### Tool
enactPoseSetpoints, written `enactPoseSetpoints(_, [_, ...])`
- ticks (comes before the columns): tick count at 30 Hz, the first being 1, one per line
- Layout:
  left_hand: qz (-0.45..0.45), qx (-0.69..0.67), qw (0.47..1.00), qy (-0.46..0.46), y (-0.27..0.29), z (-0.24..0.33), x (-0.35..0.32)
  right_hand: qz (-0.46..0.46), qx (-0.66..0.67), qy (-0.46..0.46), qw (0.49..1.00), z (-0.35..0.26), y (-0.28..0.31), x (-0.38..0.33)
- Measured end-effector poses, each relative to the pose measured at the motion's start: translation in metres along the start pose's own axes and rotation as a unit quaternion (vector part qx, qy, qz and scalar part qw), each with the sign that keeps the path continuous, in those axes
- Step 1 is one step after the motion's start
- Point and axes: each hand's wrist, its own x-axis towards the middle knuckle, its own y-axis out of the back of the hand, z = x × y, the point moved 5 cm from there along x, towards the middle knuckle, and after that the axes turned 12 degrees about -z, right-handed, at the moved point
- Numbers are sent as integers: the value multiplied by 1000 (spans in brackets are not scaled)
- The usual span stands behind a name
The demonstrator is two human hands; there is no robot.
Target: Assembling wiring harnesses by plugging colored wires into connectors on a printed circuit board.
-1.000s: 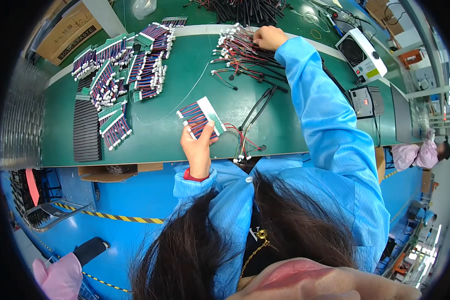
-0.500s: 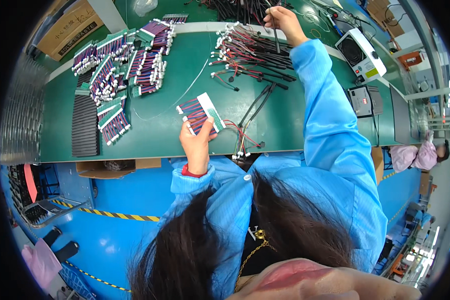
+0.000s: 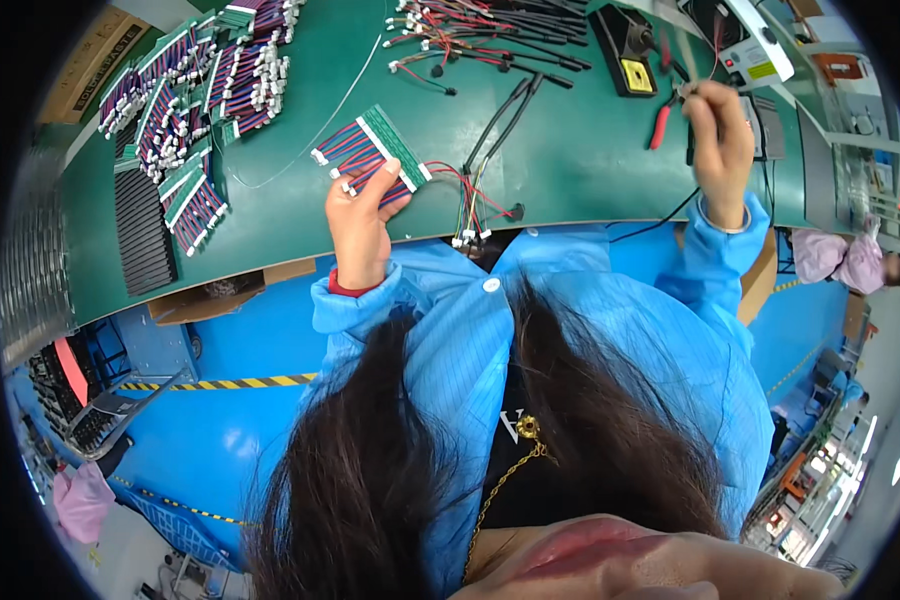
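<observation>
My left hand [image 3: 362,222] is closed on the lower edge of a green circuit board panel [image 3: 394,142], thumb on top. Short red and blue wires with white connectors fan out from the panel's left side. Beside its right end lie red and black leads [image 3: 470,190], and two black-sleeved cables [image 3: 510,115] run away from them. My right hand [image 3: 722,140] is raised at the right side of the bench, fingers pinched together. Something slim and pale shows above its fingertips, too smeared to name. Red-handled pliers [image 3: 660,128] lie just left of those fingers.
Heaps of wired green boards [image 3: 185,110] cover the far left, by a stack of black strips [image 3: 142,235]. Black cables [image 3: 510,30] lie at the far middle. A soldering iron stand [image 3: 625,50] with a yellow sponge and a white machine [image 3: 755,45] stand at right.
My right hand has left the black cable pile, moving right and nearer; the slim dark piece it held no longer shows. My left hand keeps the panel. The view has shifted.
</observation>
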Motion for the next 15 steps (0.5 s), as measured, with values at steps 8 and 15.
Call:
enactPoseSetpoints(8, [-32,14,998,47,-14,2,-6,-200,-240,115,943,63,-77,-63])
enactPoseSetpoints(15, [-11,41,999,23,-14,2,-16,-163,-155,117,967,47,-84,-58])
